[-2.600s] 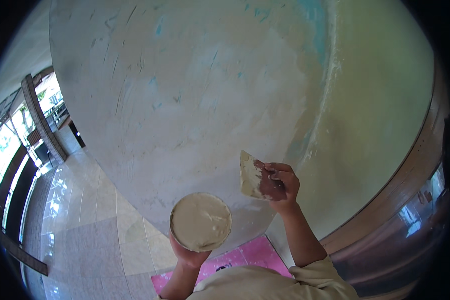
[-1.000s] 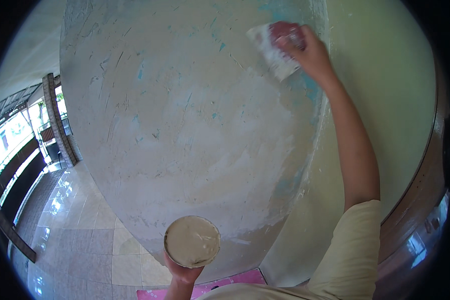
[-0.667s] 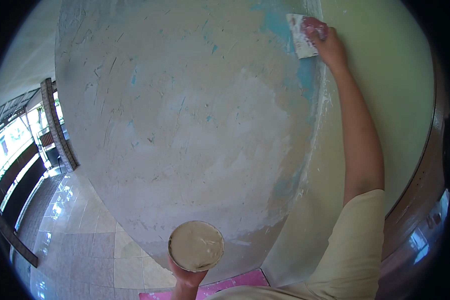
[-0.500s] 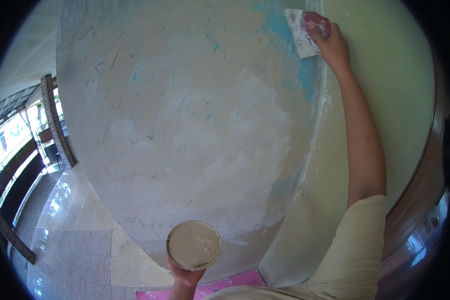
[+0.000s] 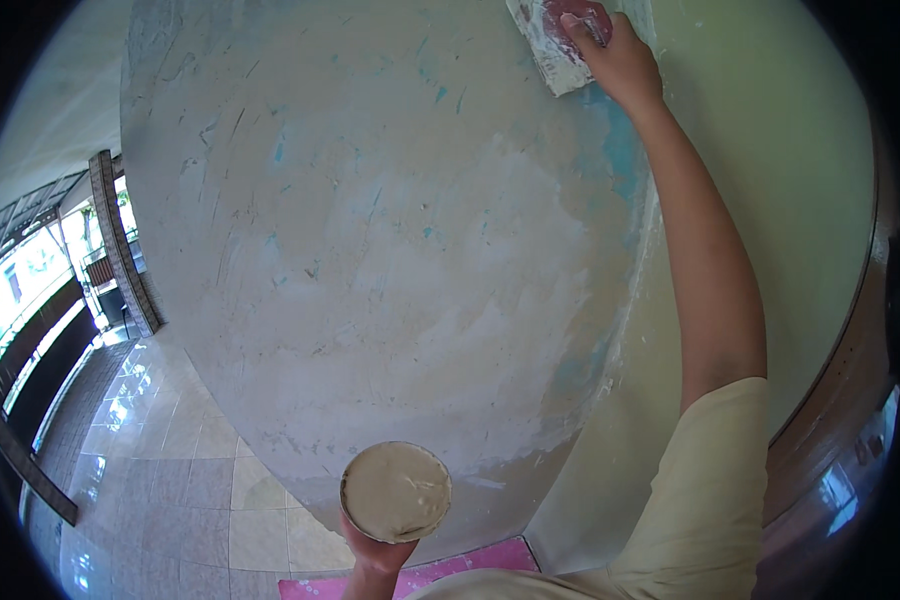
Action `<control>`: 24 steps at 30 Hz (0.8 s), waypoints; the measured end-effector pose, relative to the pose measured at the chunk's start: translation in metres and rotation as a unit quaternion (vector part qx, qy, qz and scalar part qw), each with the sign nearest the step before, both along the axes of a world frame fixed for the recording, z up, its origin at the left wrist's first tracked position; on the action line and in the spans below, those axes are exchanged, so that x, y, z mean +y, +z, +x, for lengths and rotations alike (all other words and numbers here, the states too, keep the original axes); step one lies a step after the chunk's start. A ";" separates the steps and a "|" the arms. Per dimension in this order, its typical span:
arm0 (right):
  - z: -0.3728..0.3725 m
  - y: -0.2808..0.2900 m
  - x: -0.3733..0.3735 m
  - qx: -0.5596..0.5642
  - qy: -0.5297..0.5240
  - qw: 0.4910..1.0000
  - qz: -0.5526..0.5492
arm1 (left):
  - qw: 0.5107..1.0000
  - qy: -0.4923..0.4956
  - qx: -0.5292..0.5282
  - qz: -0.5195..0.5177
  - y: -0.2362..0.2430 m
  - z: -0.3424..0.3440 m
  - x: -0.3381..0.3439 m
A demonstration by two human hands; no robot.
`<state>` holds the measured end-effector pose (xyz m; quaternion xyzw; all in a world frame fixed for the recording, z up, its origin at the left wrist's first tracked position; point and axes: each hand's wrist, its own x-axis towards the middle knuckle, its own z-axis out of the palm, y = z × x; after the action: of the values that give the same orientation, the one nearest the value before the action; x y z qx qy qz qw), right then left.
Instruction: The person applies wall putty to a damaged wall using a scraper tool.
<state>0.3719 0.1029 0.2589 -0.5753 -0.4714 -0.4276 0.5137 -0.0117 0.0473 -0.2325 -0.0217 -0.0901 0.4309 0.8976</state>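
Observation:
My right hand [image 5: 625,62] is closed round the reddish grip of a wide putty knife [image 5: 552,50], whose pale, smeared blade lies against the upper right of the wall [image 5: 390,250]. That wall is grey-beige with patches of blue showing through. Low in front of me, my left hand [image 5: 378,548] holds a round tub [image 5: 396,492] from beneath. Smooth beige filler comes close to the tub's rim, with a few lumps on its right side.
A pale green wall [image 5: 770,180] meets the patchy wall at a corner on the right. Below lies a pink mat [image 5: 470,562], with a tiled floor [image 5: 185,480] to the left. A dark pillar [image 5: 122,250] stands beyond, and brown wood [image 5: 830,420] borders the far right.
My right hand has swept the putty knife left and slightly up, away from the corner. Beige filler now covers much of the blue patch there. The tub stays nearly in place.

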 end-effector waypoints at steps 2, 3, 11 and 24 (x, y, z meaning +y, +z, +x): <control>-0.009 -0.009 0.003 -0.040 0.036 0.998 -0.012 | 1.000 0.011 -0.002 -0.010 0.000 -0.006 0.002; -0.025 -0.018 0.002 -0.078 0.070 0.994 -0.025 | 1.000 0.015 -0.004 -0.011 0.001 -0.008 0.002; -0.059 -0.031 0.018 -0.052 -0.076 0.994 -0.057 | 1.000 0.016 0.020 0.011 0.007 -0.019 0.007; -0.097 -0.035 0.026 -0.081 0.029 0.994 -0.073 | 1.000 0.005 0.031 -0.005 0.013 -0.039 0.012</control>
<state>0.2746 0.1288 0.2238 -0.5611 -0.5581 -0.4222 0.4422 -0.0511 0.0592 -0.2196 -0.0128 -0.0604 0.4366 0.8975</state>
